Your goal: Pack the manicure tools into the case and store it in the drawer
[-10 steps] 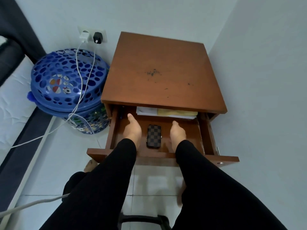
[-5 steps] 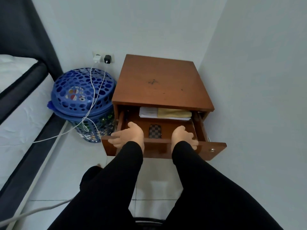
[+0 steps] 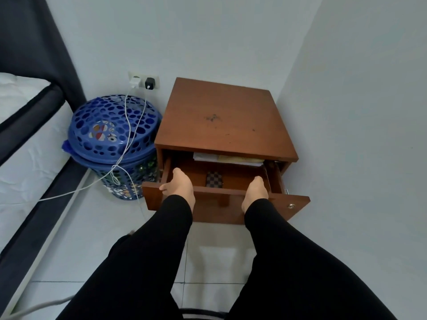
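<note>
My left hand (image 3: 179,188) curls over the top edge of the drawer (image 3: 226,199) front near its left end, and my right hand (image 3: 255,192) hooks over the same edge toward the right, both gripping the wood. Between them the checkered manicure case (image 3: 214,179) lies flat on the drawer floor, papers (image 3: 228,159) stacked behind it. The drawer juts from the wooden nightstand (image 3: 221,121), beside a blue laundry basket (image 3: 111,139).

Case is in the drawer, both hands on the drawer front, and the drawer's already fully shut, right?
Not quite: the head view shows the drawer open, pulled out from the nightstand. The checkered case lies inside, with the left hand and right hand on its front.
</note>
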The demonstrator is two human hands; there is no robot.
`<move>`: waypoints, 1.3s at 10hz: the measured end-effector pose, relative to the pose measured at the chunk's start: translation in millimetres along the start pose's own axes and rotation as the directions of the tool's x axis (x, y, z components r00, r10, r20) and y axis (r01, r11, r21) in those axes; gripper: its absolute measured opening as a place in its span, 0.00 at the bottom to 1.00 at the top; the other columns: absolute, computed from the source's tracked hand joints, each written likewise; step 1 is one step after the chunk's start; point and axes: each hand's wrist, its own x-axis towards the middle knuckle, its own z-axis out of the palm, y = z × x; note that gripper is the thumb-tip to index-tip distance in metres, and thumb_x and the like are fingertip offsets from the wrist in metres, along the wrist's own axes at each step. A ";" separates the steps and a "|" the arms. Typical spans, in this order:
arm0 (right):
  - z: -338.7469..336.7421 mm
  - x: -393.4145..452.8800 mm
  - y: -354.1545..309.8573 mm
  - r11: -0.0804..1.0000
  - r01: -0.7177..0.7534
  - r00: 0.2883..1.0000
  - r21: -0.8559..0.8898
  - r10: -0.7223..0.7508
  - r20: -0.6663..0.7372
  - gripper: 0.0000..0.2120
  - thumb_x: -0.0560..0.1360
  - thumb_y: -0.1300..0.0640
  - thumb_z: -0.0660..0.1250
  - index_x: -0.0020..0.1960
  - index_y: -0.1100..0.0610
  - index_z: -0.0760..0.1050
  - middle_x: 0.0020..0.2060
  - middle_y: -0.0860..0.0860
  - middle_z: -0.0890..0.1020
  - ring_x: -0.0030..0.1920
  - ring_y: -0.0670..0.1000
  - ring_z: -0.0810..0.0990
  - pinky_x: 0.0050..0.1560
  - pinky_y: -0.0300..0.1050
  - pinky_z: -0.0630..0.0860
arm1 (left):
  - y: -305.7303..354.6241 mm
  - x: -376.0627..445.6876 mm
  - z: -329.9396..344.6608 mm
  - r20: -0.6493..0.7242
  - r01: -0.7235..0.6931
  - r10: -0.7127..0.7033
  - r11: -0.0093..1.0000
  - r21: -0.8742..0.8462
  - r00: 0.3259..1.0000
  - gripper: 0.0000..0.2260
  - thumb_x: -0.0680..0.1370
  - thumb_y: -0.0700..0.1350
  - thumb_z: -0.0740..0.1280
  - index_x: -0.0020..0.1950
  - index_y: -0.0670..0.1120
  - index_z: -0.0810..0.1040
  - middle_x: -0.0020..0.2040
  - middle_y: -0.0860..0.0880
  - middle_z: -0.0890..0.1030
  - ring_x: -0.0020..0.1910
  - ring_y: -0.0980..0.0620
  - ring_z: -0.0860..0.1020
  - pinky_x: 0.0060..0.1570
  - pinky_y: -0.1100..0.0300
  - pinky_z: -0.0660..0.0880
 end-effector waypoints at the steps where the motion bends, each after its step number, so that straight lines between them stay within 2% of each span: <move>1: 4.5 14.8 -11.6 0.999 -0.014 0.999 0.034 0.013 0.051 0.30 0.80 0.45 0.56 0.77 0.58 0.56 0.74 0.56 0.63 0.72 0.57 0.65 0.71 0.50 0.62 | 6.7 15.8 9.2 0.070 -0.050 0.049 0.999 0.012 0.996 0.35 0.71 0.58 0.58 0.76 0.48 0.57 0.68 0.43 0.72 0.62 0.40 0.73 0.64 0.43 0.70; 2: 8.8 25.9 -20.6 0.999 -0.002 0.998 0.042 -0.001 0.069 0.30 0.80 0.45 0.56 0.77 0.57 0.54 0.75 0.56 0.61 0.74 0.57 0.63 0.72 0.51 0.60 | 13.3 27.1 16.6 0.110 -0.051 0.048 0.999 0.018 0.993 0.31 0.75 0.57 0.58 0.75 0.46 0.59 0.70 0.43 0.70 0.65 0.40 0.71 0.66 0.45 0.67; 3: 17.6 40.1 -32.2 0.999 0.011 0.997 0.036 -0.014 0.080 0.31 0.79 0.45 0.57 0.77 0.57 0.54 0.75 0.56 0.62 0.74 0.57 0.63 0.73 0.52 0.62 | 24.9 40.0 28.5 0.176 -0.020 0.021 1.000 -0.007 0.984 0.32 0.76 0.57 0.57 0.78 0.47 0.54 0.75 0.45 0.64 0.71 0.43 0.65 0.70 0.47 0.63; 4: 25.9 52.5 -42.5 0.998 0.015 0.995 0.064 -0.021 0.095 0.30 0.80 0.46 0.57 0.78 0.55 0.53 0.76 0.56 0.60 0.74 0.56 0.62 0.74 0.53 0.61 | 32.1 51.1 41.8 0.196 -0.005 0.011 0.999 -0.033 0.980 0.33 0.76 0.56 0.57 0.78 0.49 0.53 0.75 0.46 0.63 0.71 0.44 0.66 0.70 0.46 0.63; 5: 32.3 63.8 -48.6 0.996 0.022 0.993 0.086 -0.032 0.112 0.30 0.80 0.46 0.57 0.78 0.53 0.53 0.76 0.54 0.59 0.75 0.56 0.61 0.74 0.54 0.60 | 39.7 58.2 52.6 0.188 -0.018 0.022 1.000 -0.022 0.982 0.31 0.77 0.55 0.58 0.78 0.48 0.54 0.74 0.46 0.65 0.69 0.44 0.68 0.69 0.45 0.64; 7: 45.8 85.1 -59.3 0.992 0.010 0.981 0.123 -0.034 0.192 0.32 0.79 0.44 0.57 0.78 0.52 0.51 0.77 0.53 0.58 0.76 0.54 0.60 0.74 0.55 0.60 | 53.9 68.7 65.4 0.198 -0.003 0.011 0.999 -0.038 0.980 0.26 0.80 0.54 0.58 0.75 0.45 0.61 0.70 0.45 0.69 0.68 0.46 0.70 0.69 0.50 0.66; 8: 53.8 94.3 -61.4 0.992 0.007 0.980 0.123 -0.031 0.196 0.32 0.79 0.44 0.58 0.78 0.52 0.52 0.77 0.53 0.59 0.75 0.54 0.62 0.73 0.55 0.61 | 56.9 69.5 70.5 0.174 -0.011 0.023 0.998 -0.068 0.985 0.19 0.80 0.53 0.59 0.67 0.46 0.69 0.52 0.47 0.75 0.52 0.50 0.75 0.60 0.54 0.69; 9: 55.0 98.0 -61.1 0.994 0.003 0.986 0.105 -0.020 0.164 0.31 0.79 0.45 0.58 0.78 0.53 0.53 0.75 0.54 0.62 0.74 0.54 0.64 0.73 0.55 0.62 | 55.3 69.5 73.3 0.135 -0.020 0.032 0.996 -0.091 0.990 0.22 0.79 0.54 0.60 0.70 0.46 0.68 0.57 0.47 0.74 0.53 0.50 0.75 0.63 0.54 0.69; 10: 50.2 98.8 -59.5 0.994 0.015 0.981 0.106 -0.036 0.190 0.32 0.79 0.44 0.58 0.78 0.52 0.53 0.76 0.52 0.61 0.74 0.54 0.63 0.72 0.55 0.62 | 51.9 67.1 72.4 0.163 -0.032 0.041 0.998 -0.059 0.986 0.23 0.79 0.54 0.59 0.73 0.48 0.65 0.60 0.48 0.72 0.59 0.49 0.75 0.62 0.53 0.70; 11: 39.7 97.0 -54.6 0.995 0.034 0.962 0.089 -0.057 0.267 0.33 0.79 0.42 0.57 0.78 0.54 0.52 0.76 0.52 0.60 0.75 0.54 0.62 0.72 0.55 0.61 | 48.9 55.4 65.4 0.234 -0.044 0.046 0.999 -0.012 0.971 0.23 0.79 0.54 0.59 0.73 0.48 0.65 0.68 0.48 0.72 0.65 0.49 0.73 0.64 0.51 0.67; 12: 32.8 90.0 -50.5 0.998 0.049 0.945 0.044 -0.061 0.320 0.31 0.79 0.42 0.56 0.78 0.55 0.55 0.75 0.53 0.64 0.74 0.55 0.64 0.71 0.55 0.62 | 47.4 46.3 59.2 0.286 -0.076 0.053 0.995 0.071 0.957 0.23 0.80 0.54 0.58 0.73 0.48 0.65 0.68 0.48 0.73 0.65 0.49 0.72 0.62 0.52 0.67; 13: 13.2 71.2 -23.0 0.993 0.068 0.912 -0.101 -0.020 0.410 0.28 0.80 0.42 0.55 0.75 0.56 0.60 0.71 0.54 0.71 0.68 0.55 0.71 0.67 0.53 0.67 | 21.6 32.7 40.9 0.382 -0.153 0.062 0.965 0.211 0.922 0.20 0.82 0.53 0.56 0.73 0.48 0.66 0.68 0.49 0.74 0.65 0.50 0.73 0.63 0.52 0.66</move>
